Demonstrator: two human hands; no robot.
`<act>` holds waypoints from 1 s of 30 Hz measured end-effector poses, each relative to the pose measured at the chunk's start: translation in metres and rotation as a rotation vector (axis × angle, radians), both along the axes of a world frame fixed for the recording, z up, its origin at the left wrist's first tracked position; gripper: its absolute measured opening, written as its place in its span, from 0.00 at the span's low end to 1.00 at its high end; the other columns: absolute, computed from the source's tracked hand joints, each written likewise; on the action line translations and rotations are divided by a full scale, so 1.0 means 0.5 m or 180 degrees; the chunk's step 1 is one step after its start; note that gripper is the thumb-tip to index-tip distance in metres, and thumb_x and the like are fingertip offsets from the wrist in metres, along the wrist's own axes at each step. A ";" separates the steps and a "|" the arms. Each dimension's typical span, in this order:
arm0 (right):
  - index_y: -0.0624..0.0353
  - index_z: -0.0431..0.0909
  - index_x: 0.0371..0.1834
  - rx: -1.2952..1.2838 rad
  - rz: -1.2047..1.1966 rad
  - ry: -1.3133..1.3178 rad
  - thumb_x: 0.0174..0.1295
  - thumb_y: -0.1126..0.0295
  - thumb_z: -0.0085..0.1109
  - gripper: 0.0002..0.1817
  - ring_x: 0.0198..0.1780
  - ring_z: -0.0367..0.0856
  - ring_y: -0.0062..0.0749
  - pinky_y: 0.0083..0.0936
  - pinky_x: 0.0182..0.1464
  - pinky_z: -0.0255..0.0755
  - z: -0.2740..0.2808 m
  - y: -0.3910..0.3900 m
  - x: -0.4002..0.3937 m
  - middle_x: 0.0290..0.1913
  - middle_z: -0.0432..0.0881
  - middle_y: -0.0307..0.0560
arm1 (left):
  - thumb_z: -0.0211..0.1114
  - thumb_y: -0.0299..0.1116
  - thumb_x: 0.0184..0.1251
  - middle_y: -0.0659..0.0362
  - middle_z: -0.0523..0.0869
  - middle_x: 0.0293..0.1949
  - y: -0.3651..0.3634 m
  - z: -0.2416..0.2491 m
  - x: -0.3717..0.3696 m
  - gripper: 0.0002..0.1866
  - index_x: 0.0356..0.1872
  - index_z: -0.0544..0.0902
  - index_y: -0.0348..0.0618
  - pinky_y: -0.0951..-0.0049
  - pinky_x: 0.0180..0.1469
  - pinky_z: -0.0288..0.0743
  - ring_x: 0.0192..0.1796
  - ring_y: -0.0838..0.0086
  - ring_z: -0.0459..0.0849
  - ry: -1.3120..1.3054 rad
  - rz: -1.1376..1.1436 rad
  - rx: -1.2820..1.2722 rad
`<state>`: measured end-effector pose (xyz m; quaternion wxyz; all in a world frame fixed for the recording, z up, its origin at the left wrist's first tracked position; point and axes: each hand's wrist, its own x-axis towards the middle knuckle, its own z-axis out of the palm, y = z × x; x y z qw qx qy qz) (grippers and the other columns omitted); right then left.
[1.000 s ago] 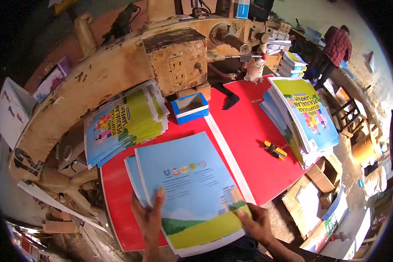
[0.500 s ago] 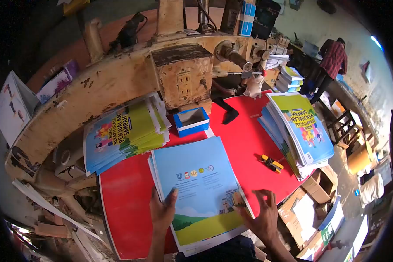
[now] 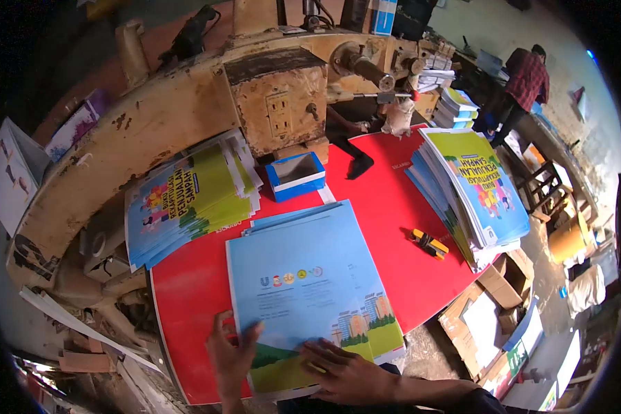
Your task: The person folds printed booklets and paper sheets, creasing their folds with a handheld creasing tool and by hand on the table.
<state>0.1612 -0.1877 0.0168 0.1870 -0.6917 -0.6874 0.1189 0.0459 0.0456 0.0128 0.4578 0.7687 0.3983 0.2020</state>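
A pile of blue and green printed sheets lies on the red board in front of me, its top sheet shifted from those beneath. At the lower left edge of the pile is my left hand, thumb and fingers apart, the thumb over the sheet's edge. My right hand rests on the lower part of the top sheet with its fingers spread. Beyond the pile stands an open blue box. A yellow and black cutter lies to the right.
Stacks of printed covers lie at the left and right. A worn metal machine arches behind the board. Cardboard boxes sit at the lower right. A person in a checked shirt stands far back at the right.
My right hand has moved left from the pile's right edge onto the sheet. The top sheet has shifted down and left, exposing sheets behind it. My left hand has moved lower and left.
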 end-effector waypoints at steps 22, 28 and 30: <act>0.59 0.84 0.54 0.0135 -0.0683 0.1011 0.64 0.60 0.75 0.20 0.55 0.90 0.39 0.34 0.51 0.86 0.093 0.054 0.073 0.53 0.90 0.49 | 0.62 0.35 0.81 0.39 0.84 0.61 -0.072 0.054 -0.039 0.33 0.80 0.62 0.35 0.64 0.56 0.83 0.64 0.64 0.83 -0.0575 -0.0723 -0.1613; 0.66 0.84 0.48 0.0624 -0.1494 0.2231 0.50 0.58 0.86 0.29 0.41 0.90 0.32 0.28 0.34 0.87 0.120 0.098 0.078 0.44 0.88 0.51 | 0.74 0.19 0.62 0.37 0.68 0.75 -0.122 0.058 -0.026 0.50 0.81 0.51 0.34 0.49 0.64 0.85 0.70 0.50 0.80 -0.0875 -0.2072 -0.2310; 0.66 0.83 0.49 0.0472 -0.1497 0.2226 0.45 0.55 0.89 0.34 0.42 0.89 0.35 0.30 0.36 0.88 0.139 0.084 0.072 0.44 0.85 0.53 | 0.74 0.20 0.62 0.37 0.69 0.74 -0.139 0.029 -0.023 0.52 0.81 0.48 0.35 0.47 0.66 0.83 0.71 0.50 0.78 -0.1834 -0.2031 -0.3164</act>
